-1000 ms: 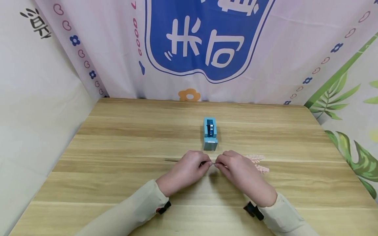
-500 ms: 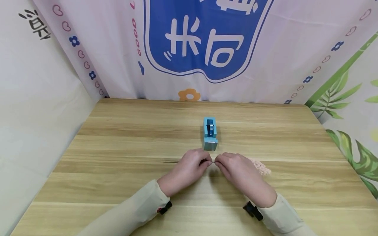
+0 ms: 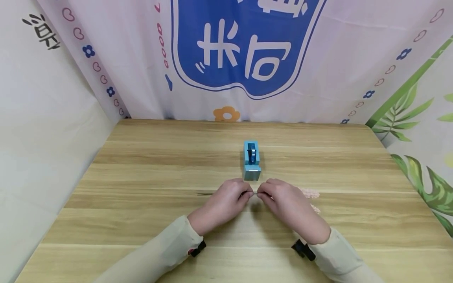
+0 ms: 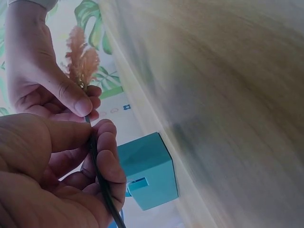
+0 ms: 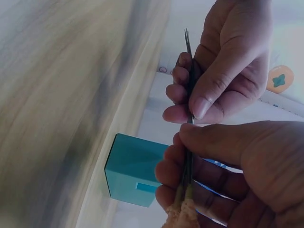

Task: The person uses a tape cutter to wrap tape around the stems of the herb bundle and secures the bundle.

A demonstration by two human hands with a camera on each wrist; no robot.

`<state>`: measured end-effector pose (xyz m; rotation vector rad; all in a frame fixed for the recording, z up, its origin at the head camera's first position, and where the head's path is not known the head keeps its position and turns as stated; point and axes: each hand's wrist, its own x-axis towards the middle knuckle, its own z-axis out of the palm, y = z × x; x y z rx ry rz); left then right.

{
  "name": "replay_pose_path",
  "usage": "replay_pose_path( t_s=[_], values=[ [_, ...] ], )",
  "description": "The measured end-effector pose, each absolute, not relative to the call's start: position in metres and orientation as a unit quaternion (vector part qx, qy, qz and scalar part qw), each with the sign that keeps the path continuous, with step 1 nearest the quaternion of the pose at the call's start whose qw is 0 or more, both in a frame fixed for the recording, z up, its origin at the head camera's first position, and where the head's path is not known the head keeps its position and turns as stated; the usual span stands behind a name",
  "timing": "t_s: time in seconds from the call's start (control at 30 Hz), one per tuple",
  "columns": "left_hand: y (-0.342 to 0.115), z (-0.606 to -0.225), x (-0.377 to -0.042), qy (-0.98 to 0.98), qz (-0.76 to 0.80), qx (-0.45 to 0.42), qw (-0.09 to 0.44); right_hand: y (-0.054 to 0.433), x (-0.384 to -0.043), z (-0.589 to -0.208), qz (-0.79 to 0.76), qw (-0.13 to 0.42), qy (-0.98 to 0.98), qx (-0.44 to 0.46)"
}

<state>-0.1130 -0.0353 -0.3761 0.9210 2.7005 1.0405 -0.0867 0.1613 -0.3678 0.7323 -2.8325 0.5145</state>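
Both hands hold a small bunch of pink fluffy flower sprigs over the middle of the table. Their heads [image 3: 309,193] stick out to the right past my right hand [image 3: 288,206]. The thin dark green stems [image 5: 188,40] run leftward through my left hand [image 3: 224,202], and their ends show beyond it. In the left wrist view, the left thumb and curled fingers pinch the stems [image 4: 105,187], while the right thumb and fingers pinch them just below the heads [image 4: 83,59]. The fingertips of both hands nearly meet. A blue tape dispenser [image 3: 252,173] stands just beyond them.
The wooden table [image 3: 141,177] reaches back to a white curtain [image 3: 141,59] with a blue printed panel. A leaf-patterned cloth [image 3: 421,137] hangs at the right. Black wrist cameras sit under both sleeves [image 3: 336,255].
The sprig heads have turned beside the right hand: spread apart at first, bunched together half a second ago, spread again now. Both hands stay in nearly the same place. The tape dispenser has not moved.
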Motion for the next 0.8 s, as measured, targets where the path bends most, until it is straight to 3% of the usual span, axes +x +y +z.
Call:
replay_pose_path(
  t_s=[0.37, 0.8],
  values=[
    [-0.0353, -0.376, -0.1132, 0.888, 0.35, 0.292, 0.053, 0.1608, -0.0857, -0.3722, 0.16, 0.105, -0.948, 0.253],
    [-0.0352, -0.3782, -0.1157, 0.886, 0.353, 0.3, 0.028, 0.1613, -0.0884, -0.3696, 0.105, 0.082, -0.951, 0.279]
  ],
)
